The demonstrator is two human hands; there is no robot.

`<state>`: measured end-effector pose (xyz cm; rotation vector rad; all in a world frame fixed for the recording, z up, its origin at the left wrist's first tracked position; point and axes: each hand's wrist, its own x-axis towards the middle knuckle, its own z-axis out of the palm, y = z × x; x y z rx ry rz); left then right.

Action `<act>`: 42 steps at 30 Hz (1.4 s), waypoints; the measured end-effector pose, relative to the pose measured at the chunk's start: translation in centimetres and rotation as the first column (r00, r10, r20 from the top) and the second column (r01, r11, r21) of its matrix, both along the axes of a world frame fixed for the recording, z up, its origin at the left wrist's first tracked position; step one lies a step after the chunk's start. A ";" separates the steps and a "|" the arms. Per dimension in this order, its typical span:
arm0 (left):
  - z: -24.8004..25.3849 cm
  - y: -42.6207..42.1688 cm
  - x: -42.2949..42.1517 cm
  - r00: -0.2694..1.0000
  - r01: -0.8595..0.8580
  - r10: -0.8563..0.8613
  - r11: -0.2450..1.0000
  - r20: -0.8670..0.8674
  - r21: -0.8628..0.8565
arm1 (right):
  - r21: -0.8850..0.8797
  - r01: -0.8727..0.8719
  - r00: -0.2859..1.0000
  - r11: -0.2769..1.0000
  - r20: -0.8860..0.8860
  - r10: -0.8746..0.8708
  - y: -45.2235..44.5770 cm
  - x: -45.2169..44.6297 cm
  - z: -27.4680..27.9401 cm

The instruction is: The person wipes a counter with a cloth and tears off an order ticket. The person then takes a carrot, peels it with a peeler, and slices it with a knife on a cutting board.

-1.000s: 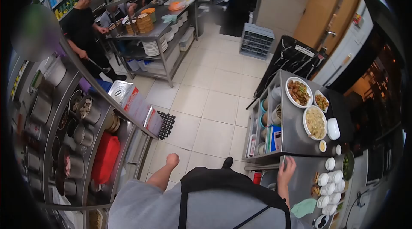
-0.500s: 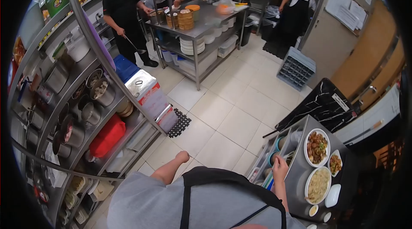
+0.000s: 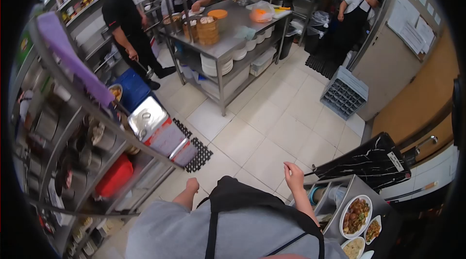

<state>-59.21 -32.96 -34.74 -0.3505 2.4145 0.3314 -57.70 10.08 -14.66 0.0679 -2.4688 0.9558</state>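
Note:
My left hand (image 3: 192, 185) hangs over the tiled floor at my side, its fingers curled in, with nothing visible in it. My right hand (image 3: 293, 175) is raised in front of me, loosely closed, and no object shows in it. It is nearest to a steel counter (image 3: 335, 210) on my right, apart from it. On that counter are an oval dish of meat in brown sauce (image 3: 357, 216), a smaller dish of chopped food (image 3: 373, 230) and a dish of pale rice-like food (image 3: 353, 248). I wear a black apron (image 3: 242, 198).
A steel rack (image 3: 141, 145) with pots and a red bag (image 3: 115, 176) runs along my left. Ahead stands a steel table (image 3: 233, 40) with steamer baskets (image 3: 208, 31). Two people in black (image 3: 128, 26), (image 3: 357, 21) stand beyond. A grey crate (image 3: 344, 94) sits on the floor.
My view has moved forward and the counter dishes have slid down toward the lower right. My right hand has left the counter's edge and risen forward. The person at left has turned.

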 end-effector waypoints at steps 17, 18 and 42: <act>0.2 21.3 -35.6 0.928 0.306 -0.251 0.935 -0.275 0.181 | 0.281 0.117 0.112 0.953 0.949 -0.293 25.6 9.2 -30.0; 0.1 22.6 -36.4 0.935 0.285 -0.243 0.948 -0.258 0.140 | 0.274 0.094 0.087 0.957 0.955 -0.282 27.3 7.3 -29.7; 18.6 49.8 -79.5 0.789 0.555 -0.156 0.595 -0.594 0.581 | 0.099 0.205 0.612 0.974 0.763 -0.207 46.0 -56.1 -24.3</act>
